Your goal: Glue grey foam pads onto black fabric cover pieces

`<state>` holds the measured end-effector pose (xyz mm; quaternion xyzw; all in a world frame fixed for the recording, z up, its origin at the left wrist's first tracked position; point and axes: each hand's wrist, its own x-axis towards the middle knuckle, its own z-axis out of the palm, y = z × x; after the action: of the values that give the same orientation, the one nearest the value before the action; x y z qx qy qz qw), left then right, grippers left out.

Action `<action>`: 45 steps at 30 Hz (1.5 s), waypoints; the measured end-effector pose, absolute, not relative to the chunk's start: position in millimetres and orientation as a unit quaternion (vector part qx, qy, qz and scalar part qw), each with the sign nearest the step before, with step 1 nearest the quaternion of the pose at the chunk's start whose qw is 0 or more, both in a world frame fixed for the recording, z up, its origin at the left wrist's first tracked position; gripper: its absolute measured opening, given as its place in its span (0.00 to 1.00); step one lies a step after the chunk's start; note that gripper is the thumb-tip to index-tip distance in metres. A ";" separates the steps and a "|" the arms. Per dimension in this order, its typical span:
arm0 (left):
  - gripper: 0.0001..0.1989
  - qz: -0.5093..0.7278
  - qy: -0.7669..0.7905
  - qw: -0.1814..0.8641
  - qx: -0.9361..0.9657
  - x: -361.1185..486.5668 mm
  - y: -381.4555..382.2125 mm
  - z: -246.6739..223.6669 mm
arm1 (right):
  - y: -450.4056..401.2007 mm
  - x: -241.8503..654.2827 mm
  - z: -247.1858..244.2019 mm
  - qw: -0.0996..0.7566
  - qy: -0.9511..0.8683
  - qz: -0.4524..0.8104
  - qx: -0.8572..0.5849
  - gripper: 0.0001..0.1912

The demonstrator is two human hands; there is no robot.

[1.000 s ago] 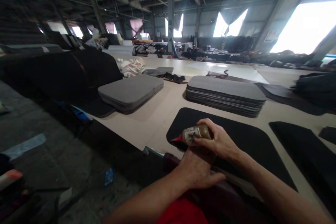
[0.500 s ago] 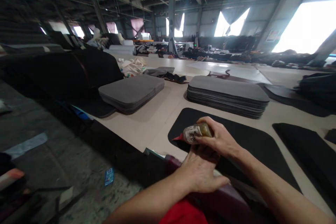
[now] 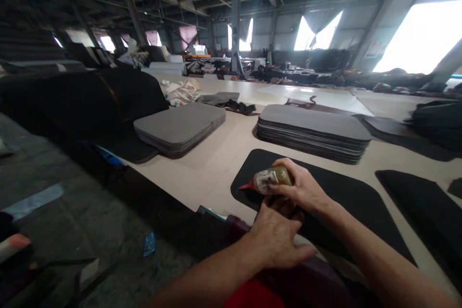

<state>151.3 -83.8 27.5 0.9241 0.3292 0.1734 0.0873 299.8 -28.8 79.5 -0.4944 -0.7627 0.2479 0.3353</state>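
My right hand is wrapped round a small bottle with a worn label, tipped on its side. Its red nozzle points left, over the left end of a black rounded panel lying flat. Just below the bottle, my left hand rests palm down at the panel's near edge, fingers apart and thumb out to the right. Its fingertips are partly hidden beneath the bottle and in shadow.
Stacks of grey rounded panels lie at left and right on the pale table. Another black piece is at the right. A large black roll lies left, and white patterned cloth behind.
The bottle has risen slightly and shifted a little to the right with my right hand. My left hand's fingers are spread a bit more, below the bottle.
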 end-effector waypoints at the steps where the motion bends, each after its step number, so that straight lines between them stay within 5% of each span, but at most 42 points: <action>1: 0.29 0.174 0.336 0.088 0.921 151.6 -83.4 27.4 | -27.6 299.8 79.5 0.334 -0.761 0.247 -0.498 0.21; 10: 0.34 0.145 0.362 0.068 0.918 153.6 -77.8 23.8 | -11.4 302.0 79.7 0.329 -0.761 0.166 -0.534 0.18; 15: 0.12 0.102 0.334 0.073 0.934 144.9 -55.4 33.6 | 0.4 304.8 82.4 0.317 -0.755 0.141 -0.556 0.17; 23: 0.09 0.064 0.316 0.095 0.942 128.3 -23.9 41.3 | 35.0 312.9 86.7 0.306 -0.744 0.092 -0.587 0.19; 31: 0.25 0.034 0.394 0.072 0.916 124.5 -13.2 55.1 | 69.2 313.2 92.1 0.283 -0.735 0.040 -0.615 0.17; 45: 0.31 -0.017 0.414 0.055 0.909 129.3 -2.8 66.8 | 87.4 326.4 108.3 0.233 -0.726 0.017 -0.647 0.18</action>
<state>129.3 -2.8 66.8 0.9086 0.4137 -0.0172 0.0549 326.4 87.4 108.3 -0.6466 -0.7263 0.0174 0.2326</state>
